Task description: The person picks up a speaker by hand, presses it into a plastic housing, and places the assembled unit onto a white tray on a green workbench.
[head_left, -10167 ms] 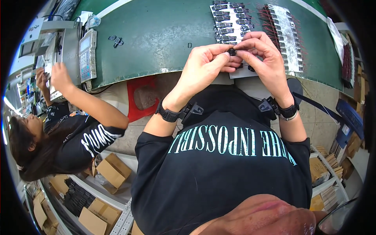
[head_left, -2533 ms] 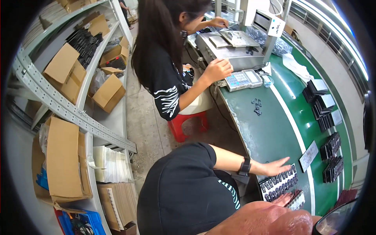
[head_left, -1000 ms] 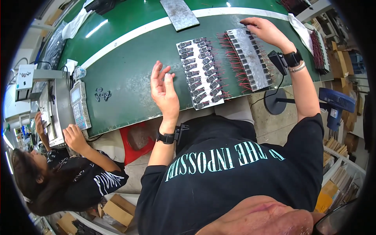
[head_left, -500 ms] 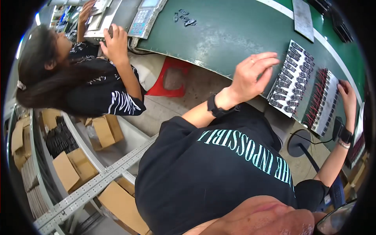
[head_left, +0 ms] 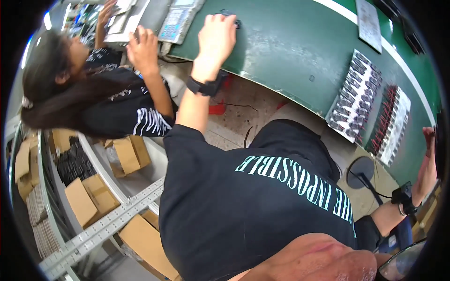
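At the far left part of the green table, my left hand [head_left: 216, 41] is over a small cluster of black plastic parts [head_left: 232, 18]. Its fingers are bent and close together, pointing down into the cluster; their tips and anything between them are hidden. My right hand [head_left: 427, 157] is at the right rim, up against a dark object [head_left: 440, 145] whose kind I cannot make out. Its fingers are partly hidden and blurred. Between the hands lies a white sheet [head_left: 355, 96] bearing rows of small black parts. Beside it is a pale strip [head_left: 397, 124] with red wires along one side.
One small dark part [head_left: 311, 78] lies alone on the green table [head_left: 276, 56]. A keypad device [head_left: 174, 25] stands near a co-worker [head_left: 93, 93] on the left. A grey plate [head_left: 369, 25] lies at the back right. Cardboard boxes [head_left: 91, 199] stand lower left.
My left hand has swung far left, from beside the white sheet to the black parts. My right hand has left the pale strip for the right rim. A lone part now shows on the table.
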A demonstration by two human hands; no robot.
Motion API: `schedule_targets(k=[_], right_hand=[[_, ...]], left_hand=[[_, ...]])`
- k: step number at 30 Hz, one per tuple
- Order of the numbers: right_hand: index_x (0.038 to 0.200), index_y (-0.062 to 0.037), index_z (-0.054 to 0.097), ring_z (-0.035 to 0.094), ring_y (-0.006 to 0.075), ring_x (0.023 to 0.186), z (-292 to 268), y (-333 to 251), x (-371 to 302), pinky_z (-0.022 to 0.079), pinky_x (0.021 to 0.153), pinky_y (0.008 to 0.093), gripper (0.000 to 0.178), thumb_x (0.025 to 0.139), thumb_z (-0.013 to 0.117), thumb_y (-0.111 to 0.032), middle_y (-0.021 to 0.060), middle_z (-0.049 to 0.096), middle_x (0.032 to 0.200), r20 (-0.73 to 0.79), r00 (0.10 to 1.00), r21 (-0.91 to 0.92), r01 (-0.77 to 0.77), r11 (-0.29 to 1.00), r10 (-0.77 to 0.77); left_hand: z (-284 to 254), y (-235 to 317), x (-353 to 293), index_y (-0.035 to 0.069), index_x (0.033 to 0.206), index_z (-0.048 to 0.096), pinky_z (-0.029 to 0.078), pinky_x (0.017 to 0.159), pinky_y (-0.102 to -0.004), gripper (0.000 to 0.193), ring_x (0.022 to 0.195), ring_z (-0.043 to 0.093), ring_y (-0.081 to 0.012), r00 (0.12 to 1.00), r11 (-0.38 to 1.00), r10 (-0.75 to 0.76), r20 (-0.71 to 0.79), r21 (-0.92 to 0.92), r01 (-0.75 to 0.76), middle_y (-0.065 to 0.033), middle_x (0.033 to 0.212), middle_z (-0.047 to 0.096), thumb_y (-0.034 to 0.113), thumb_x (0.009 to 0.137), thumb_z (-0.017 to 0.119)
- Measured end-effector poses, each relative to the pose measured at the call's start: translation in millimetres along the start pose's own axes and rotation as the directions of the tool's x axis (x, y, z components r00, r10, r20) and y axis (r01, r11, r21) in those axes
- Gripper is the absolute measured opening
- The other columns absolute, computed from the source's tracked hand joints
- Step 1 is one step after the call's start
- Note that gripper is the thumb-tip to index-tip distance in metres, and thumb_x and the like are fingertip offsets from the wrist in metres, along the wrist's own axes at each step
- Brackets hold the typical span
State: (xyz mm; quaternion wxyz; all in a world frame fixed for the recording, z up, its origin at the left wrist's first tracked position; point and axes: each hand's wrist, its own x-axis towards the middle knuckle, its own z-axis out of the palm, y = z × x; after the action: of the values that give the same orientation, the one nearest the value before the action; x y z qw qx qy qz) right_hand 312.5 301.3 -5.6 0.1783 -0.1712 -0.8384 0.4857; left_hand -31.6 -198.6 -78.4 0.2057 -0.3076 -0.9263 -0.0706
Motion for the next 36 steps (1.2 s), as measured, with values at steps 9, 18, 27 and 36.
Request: schedule_targets(k=[9,18,27,36], right_hand=[[0.124,0.0034,0.058,0.059,0.0118,0.091,99.9,-76.9,-69.7,0.048,0.085,0.0269,0.025,0.101,0.052,-0.006,0.0100,0.065,0.107,-0.005,0.990,0.294,-0.133,0.947,0.140],[0.111,0.0034,0.066,0.063,0.0110,0.089,141.7,-74.2,-74.5,0.052,0.080,0.0243,0.019,0.094,0.058,0.003,0.0090,0.065,0.108,-0.012,0.996,0.341,-0.083,0.936,0.092],[0.112,0.0027,0.068,0.064,0.0113,0.093,174.4,-96.7,-54.7,0.051,0.084,0.0231,0.022,0.092,0.061,0.007,0.0070,0.065,0.105,-0.083,0.995,0.360,-0.028,0.933,0.062],[0.110,0.0022,0.068,0.063,0.0101,0.092,188.8,-77.1,-37.5,0.050,0.083,0.0221,0.020,0.092,0.063,0.005,0.0045,0.064,0.103,-0.187,0.982,0.281,0.029,0.959,0.026]], left_hand=[[-15.0,-3.2,18.8,0.010,0.093,0.070,0.051,0.078,-0.0396,0.011,0.090,0.061,-0.0294,0.983,0.988,0.142,0.120,0.050,-0.149,-0.0086,0.088,0.064,0.017,0.084,0.070],[-41.2,141.1,16.0,0.005,0.108,0.073,0.053,0.066,-0.0248,0.020,0.072,0.068,-0.0142,0.996,0.681,0.089,0.029,-0.731,-0.039,-0.0072,0.083,0.070,0.003,0.089,0.068],[-35.2,252.0,-0.9,-0.006,0.111,0.067,0.060,0.073,-0.0266,0.019,0.082,0.071,-0.0161,0.926,-0.285,0.036,0.376,-0.884,0.370,-0.0112,0.094,0.072,0.004,0.095,0.064],[-35.9,253.5,-17.3,-0.006,0.116,0.063,0.061,0.078,-0.0288,0.023,0.090,0.072,-0.0193,0.858,-0.421,0.155,0.490,-0.753,0.506,-0.0150,0.102,0.071,0.008,0.099,0.058]])
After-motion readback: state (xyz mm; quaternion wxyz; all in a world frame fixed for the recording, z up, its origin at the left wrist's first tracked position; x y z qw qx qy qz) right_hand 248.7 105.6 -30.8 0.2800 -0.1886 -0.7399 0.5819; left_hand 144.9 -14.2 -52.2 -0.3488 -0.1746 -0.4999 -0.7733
